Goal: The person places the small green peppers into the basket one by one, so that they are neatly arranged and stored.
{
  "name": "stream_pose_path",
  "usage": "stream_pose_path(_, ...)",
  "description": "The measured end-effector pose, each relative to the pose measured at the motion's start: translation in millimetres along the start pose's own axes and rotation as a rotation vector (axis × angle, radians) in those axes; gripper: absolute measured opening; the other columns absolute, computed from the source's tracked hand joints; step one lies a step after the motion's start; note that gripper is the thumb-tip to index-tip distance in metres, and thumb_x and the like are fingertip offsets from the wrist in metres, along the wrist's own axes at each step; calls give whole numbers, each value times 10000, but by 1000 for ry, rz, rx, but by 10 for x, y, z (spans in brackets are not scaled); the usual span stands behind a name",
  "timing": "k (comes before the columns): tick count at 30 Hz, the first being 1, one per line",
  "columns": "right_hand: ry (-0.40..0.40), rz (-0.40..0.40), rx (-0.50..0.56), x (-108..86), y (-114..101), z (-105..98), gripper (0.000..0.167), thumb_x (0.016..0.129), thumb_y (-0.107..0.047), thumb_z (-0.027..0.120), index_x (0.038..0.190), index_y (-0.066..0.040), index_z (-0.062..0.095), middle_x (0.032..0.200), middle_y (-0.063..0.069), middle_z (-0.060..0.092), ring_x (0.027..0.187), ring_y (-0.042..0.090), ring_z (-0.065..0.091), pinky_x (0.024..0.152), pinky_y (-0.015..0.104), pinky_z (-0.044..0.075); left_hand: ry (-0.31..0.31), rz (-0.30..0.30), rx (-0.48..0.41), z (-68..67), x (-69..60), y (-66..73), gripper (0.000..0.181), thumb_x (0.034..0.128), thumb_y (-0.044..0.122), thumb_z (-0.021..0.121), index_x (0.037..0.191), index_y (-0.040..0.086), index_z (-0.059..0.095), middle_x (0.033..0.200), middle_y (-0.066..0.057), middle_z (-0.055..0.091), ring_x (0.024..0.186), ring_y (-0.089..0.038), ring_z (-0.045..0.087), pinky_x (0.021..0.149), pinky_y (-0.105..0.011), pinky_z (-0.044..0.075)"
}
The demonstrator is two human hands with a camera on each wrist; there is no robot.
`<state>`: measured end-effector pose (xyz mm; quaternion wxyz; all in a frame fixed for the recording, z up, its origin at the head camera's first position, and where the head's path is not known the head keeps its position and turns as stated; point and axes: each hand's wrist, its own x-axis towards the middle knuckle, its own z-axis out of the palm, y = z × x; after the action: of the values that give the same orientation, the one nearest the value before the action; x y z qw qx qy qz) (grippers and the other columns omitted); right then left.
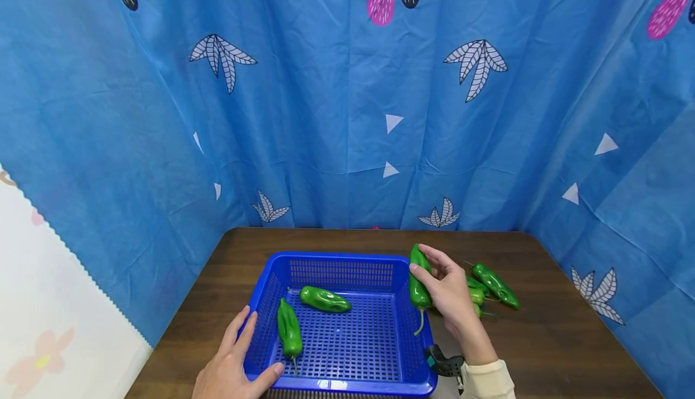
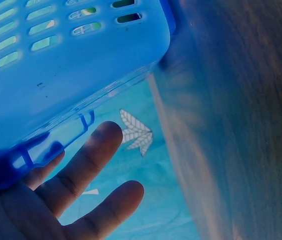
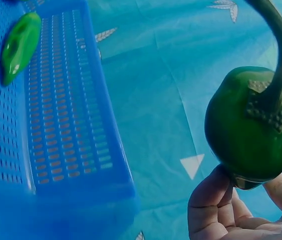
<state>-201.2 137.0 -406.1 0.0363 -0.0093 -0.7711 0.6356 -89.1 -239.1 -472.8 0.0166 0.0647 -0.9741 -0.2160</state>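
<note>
right hand [image 1: 447, 290]: pinching a super shiny, tapered pepper [image 1: 418, 290]
left hand [image 1: 230, 360]: fingers spread against the basket [image 1: 380, 387]
basket: holey blue plastic

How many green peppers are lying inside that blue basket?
2. One green pepper lies toward the back of the blue basket; another green pepper lies near its left side. No others show inside.

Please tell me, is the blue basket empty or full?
Neither: in the head view, the basket holds two green peppers, with much bare floor showing.

Right fingers [image 1: 438, 258] pinch green pepper [image 1: 417, 288], left fingers [image 1: 247, 334] touch blue basket [image 1: 336, 259]
</note>
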Motion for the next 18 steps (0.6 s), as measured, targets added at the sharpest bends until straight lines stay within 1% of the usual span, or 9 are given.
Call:
stream_pose_path(3, -17, -6, 39, 40, -17, 79, 486, 946, -210, 707, 1411, -211, 563, 1401, 118, 530, 1047, 168, 635, 760, 253, 573, 6, 2, -1, 0, 3, 1, 1117, 723, 812, 656, 1570, 148, 356, 1642, 9, 221, 1184, -349, 649, 620, -417, 525)
stream_pose_path(7, -40, -12, 76, 108, -25, 195, 482, 941, -185, 710, 1403, -198, 574, 1386, 138, 541, 1042, 181, 647, 768, 272, 580, 5, 1, 4, -7, 9, 0, 1113, 726, 813, 650, 1568, 145, 360, 1640, 2, 224, 1187, -355, 645, 635, -434, 536)
stream_pose_path(12, -56, -18, 92, 178, -30, 327, 475, 926, -168, 723, 1383, -198, 597, 1373, 142, 563, 1049, 222, 653, 784, 321, 587, -6, -6, 9, -5, 4, -2, 1119, 724, 814, 651, 1570, 145, 355, 1643, -2, 217, 1203, -368, 634, 657, -459, 543)
stream_pose_path(18, -82, -20, 110, 224, -27, 462, 474, 926, -173, 721, 1383, -198, 598, 1398, 134, 539, 1046, 233, 654, 786, 365, 593, 4, 2, 5, 3, 3, -2, 1110, 725, 809, 656, 1570, 153, 357, 1645, 5, 219, 1201, -362, 638, 641, -451, 537)
